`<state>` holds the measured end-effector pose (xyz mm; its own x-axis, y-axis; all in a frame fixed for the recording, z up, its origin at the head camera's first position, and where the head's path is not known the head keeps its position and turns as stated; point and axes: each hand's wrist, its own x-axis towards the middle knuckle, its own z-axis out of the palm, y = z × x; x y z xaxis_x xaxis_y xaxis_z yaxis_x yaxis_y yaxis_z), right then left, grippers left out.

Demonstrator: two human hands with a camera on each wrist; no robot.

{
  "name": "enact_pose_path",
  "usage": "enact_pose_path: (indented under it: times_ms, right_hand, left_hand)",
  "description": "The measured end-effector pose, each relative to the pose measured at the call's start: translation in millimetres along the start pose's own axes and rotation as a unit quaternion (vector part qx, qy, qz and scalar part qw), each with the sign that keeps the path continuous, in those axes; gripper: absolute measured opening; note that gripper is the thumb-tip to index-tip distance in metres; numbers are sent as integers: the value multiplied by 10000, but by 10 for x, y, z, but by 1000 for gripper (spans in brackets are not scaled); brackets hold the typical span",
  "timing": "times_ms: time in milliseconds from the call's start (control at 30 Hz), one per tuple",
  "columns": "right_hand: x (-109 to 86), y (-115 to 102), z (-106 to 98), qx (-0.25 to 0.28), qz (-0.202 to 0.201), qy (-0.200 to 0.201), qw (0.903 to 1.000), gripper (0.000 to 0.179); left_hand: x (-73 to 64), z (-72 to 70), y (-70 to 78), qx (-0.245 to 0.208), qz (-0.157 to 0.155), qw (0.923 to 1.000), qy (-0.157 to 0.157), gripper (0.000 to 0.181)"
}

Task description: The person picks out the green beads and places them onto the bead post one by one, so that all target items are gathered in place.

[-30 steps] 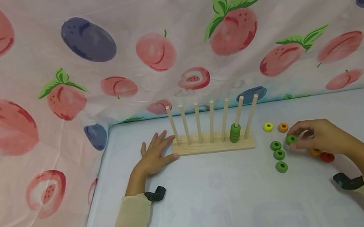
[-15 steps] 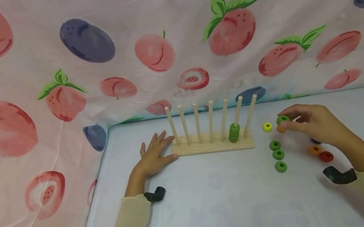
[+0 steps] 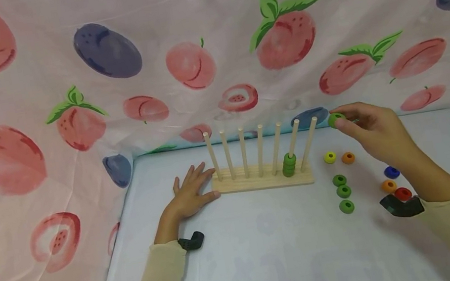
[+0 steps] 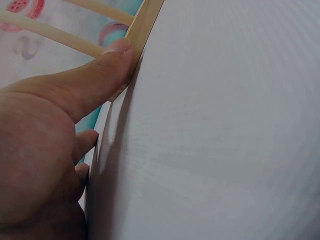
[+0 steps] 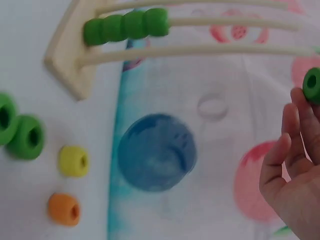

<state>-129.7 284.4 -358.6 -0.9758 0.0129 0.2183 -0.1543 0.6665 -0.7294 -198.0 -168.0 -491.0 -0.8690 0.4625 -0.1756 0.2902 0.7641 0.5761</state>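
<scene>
My right hand (image 3: 374, 131) pinches a green bead (image 3: 336, 120) between thumb and fingers, raised beside the top of the rightmost peg. In the right wrist view that same green bead (image 5: 312, 85) shows at the right edge, partly cut off. A wooden peg rack (image 3: 264, 182) with several upright pegs stands on the table. Its second peg from the right carries a stack of green beads (image 3: 289, 165); the other pegs are bare. My left hand (image 3: 189, 194) lies with spread fingers at the rack's left end, and its thumb (image 4: 107, 70) rests against the base edge.
Right of the rack lie a yellow bead (image 3: 330, 157), an orange bead (image 3: 348, 158) and three green beads (image 3: 343, 191). Farther right sit a blue bead (image 3: 392, 172), another orange bead (image 3: 389, 187) and a red bead (image 3: 403, 194). A fruit-print cloth (image 3: 186, 21) hangs behind the table.
My right hand has lifted the green bead from among the loose beads, up and slightly left to peg-top height. The blue bead has come into view; my left hand stays in place.
</scene>
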Motion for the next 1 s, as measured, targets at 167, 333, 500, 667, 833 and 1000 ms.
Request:
enact_pose_path:
  times_ms: [167,333,500,667,833,1000]
  right_hand:
    - [93,-206,69,405,-399,304,9979,36]
    - [188,-375,155,599,-725,311,9951,32]
    - [248,-473,226,608,-1018,202,9927,29]
    - [269,-511,283,547,-1175,2,9916,28]
    - [280,-520,316,410,-1097,-177,9930,29]
    - [312,-521,334,305,-1012,-305,9939,29]
  left_hand:
    - [2,3,4,-6,-5,10000,-29,74]
    - [-2,5,3,-4,1,10000,1,74]
    - [-2,21,-10,-61,55,10000,27,75]
    - [1,34,-4,-106,72,9999,13,75]
    - [2,31,-2,-67,41,10000,-15,75]
    - [0,13,-4,-49,31,10000,25,75]
